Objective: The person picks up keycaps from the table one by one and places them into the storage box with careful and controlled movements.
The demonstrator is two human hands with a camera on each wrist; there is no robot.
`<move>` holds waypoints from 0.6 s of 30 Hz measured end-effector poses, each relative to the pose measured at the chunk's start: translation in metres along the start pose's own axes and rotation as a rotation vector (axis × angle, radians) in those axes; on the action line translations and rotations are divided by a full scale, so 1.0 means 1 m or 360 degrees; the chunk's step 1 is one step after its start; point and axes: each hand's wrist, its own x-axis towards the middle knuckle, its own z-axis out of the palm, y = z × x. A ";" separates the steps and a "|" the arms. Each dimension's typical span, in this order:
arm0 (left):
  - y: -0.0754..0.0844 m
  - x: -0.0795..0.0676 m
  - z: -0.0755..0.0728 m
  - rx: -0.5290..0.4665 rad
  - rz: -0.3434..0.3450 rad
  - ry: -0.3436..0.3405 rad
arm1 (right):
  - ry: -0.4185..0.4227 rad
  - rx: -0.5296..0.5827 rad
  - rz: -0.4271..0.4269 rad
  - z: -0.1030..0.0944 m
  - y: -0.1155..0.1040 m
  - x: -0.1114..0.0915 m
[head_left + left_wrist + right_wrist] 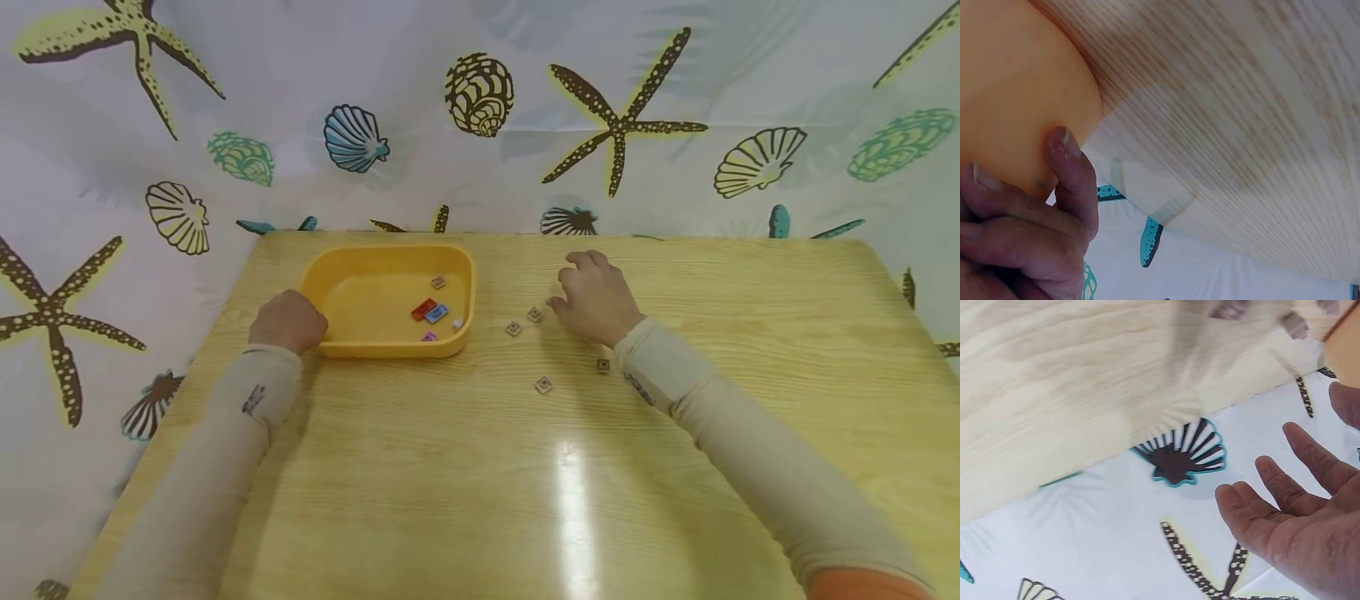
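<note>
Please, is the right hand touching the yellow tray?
Apart. The head view shows tabletop and two small tiles between the right hand and the yellow tray.

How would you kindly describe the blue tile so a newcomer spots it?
On the wooden table, find the yellow tray. Inside, toward its right end, the blue tile lies beside the red tile; it is the only blue piece there.
</note>
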 end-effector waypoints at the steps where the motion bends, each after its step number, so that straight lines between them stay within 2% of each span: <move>1: 0.000 -0.001 0.000 -0.0002 0.0000 -0.0001 | -0.0021 0.0001 0.0020 0.000 0.003 -0.003; 7: 0.001 -0.003 -0.001 0.0001 -0.0004 0.0001 | -0.0132 0.0000 0.0096 0.006 0.016 -0.018; 18: 0.002 -0.001 -0.001 0.0017 -0.0029 -0.0062 | -0.0194 0.0007 0.0063 0.017 0.030 -0.038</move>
